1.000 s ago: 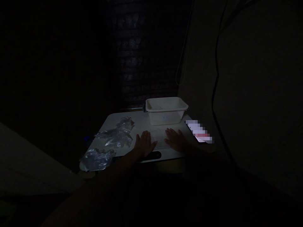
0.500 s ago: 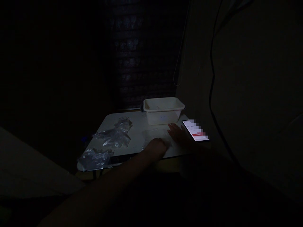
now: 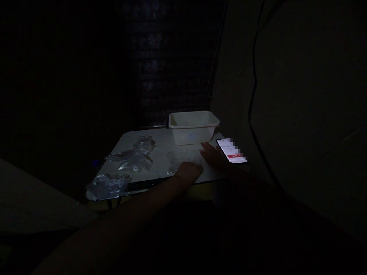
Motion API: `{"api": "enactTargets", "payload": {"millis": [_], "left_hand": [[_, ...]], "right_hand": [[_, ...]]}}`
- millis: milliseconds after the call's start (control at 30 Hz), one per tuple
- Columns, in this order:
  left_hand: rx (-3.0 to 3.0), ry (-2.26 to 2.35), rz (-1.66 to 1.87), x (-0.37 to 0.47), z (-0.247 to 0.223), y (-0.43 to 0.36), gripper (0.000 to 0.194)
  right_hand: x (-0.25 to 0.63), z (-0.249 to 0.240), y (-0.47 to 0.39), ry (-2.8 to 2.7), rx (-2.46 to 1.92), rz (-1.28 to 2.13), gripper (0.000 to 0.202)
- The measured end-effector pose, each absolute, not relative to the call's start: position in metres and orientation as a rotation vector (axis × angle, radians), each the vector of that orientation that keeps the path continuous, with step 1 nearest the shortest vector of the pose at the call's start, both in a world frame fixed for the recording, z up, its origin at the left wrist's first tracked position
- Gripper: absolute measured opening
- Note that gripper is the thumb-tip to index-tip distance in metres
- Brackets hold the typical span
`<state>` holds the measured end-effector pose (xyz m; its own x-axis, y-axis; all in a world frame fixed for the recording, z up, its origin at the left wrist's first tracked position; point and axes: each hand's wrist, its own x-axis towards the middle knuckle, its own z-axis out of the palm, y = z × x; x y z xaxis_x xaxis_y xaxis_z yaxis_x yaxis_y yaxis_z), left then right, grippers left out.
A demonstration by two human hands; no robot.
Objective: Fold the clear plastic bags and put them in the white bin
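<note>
Left hand (image 3: 188,171) against clear plastic (image 3: 178,162), fingertips out of sight.

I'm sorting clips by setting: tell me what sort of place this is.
Probably a dim indoor corner, perhaps in a home: it has a small white table, a lit phone at its right end, and a dark cable running down on the right.

1 clear plastic sheet (image 3: 179,157), thin, roughly rectangular, spread flat on pale tabletop (image 3: 161,151).
</note>
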<state>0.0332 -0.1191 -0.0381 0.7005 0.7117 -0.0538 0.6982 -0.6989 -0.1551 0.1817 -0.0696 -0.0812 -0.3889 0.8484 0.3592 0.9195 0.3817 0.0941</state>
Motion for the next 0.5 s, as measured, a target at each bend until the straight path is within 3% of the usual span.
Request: {"api": "enactTargets", "payload": {"millis": [233,500], "left_hand": [[-2.829,-1.26,0.135,0.0293,-0.0334,-0.119,0.02],[-2.856,-1.26,0.095,0.034,-0.035,-0.1213,0.016]], "right_hand": [[0.185,-0.0837,-0.0641,-2.26,-1.592,-0.329,0.04],[0.1823,-0.0822,-0.0688,-2.308,-1.556,-0.129,0.032]]}}
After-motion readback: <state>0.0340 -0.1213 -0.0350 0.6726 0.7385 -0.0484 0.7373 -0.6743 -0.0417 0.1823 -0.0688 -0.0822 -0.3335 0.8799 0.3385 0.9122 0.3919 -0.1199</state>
